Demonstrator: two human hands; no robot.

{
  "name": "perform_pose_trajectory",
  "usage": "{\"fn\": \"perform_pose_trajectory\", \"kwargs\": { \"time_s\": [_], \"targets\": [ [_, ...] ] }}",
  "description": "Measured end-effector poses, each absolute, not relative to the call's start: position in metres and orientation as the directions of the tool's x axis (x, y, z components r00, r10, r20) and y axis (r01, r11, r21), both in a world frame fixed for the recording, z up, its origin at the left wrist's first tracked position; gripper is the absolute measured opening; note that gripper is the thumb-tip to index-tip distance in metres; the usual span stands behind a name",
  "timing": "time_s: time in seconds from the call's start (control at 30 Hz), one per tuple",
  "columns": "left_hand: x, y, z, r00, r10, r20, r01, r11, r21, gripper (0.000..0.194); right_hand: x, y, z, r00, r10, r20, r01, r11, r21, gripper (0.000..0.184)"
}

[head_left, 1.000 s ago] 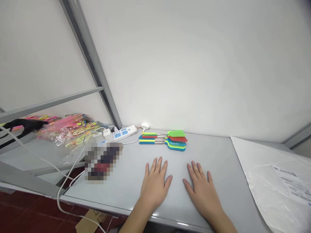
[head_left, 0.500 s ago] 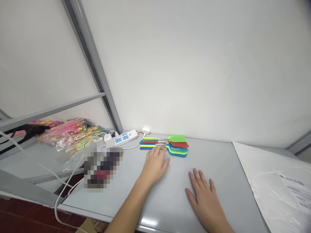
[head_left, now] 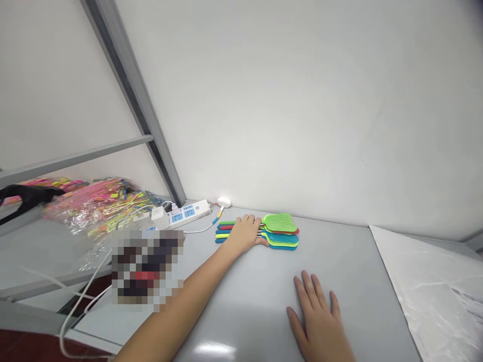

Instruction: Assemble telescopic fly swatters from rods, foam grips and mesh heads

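A small stack of coloured fly swatters (head_left: 281,230) lies near the wall at the back of the grey table (head_left: 350,261), with green, red, yellow and blue heads and handles. My left hand (head_left: 245,234) reaches out over their handles and closes round them. My right hand (head_left: 315,314) lies flat on the table nearer to me, fingers spread, holding nothing.
A white power strip (head_left: 184,212) with plugs and cables sits left of the swatters. Bags of bright pink and yellow items (head_left: 94,203) lie on a lower shelf at left. A large white plastic bag (head_left: 437,286) covers the table's right side. A slanted metal frame post (head_left: 136,100) rises at left.
My left hand has moved forward from lying flat on the table to the swatter handles and has curled over them. My right hand has stayed flat.
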State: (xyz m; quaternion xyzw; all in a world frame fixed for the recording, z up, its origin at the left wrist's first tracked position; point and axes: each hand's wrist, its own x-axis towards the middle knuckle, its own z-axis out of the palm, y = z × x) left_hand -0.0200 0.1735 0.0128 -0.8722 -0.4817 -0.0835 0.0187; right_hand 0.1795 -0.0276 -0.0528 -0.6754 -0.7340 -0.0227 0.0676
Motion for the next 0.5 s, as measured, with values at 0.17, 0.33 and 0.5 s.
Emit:
{"fn": "perform_pose_trajectory", "kwargs": {
  "time_s": [0.17,0.33,0.5],
  "targets": [
    [-0.008,0.149,0.005,0.534,0.822,0.195,0.836,-0.549,0.022,0.071,0.174,-0.031,-0.04,-0.082,0.99,0.117,0.996,0.085,-0.014,0.061],
    [-0.012,0.118,0.007,0.602,0.772,0.205,0.786,-0.618,0.021,0.069,0.178,-0.046,0.004,-0.323,0.946,-0.033,0.946,0.322,-0.046,0.053],
    [-0.017,0.106,0.008,0.63,0.75,0.201,0.759,-0.65,0.045,0.071,0.181,-0.033,0.053,-0.447,0.883,0.14,0.887,0.458,-0.054,0.035]
  ]
}}
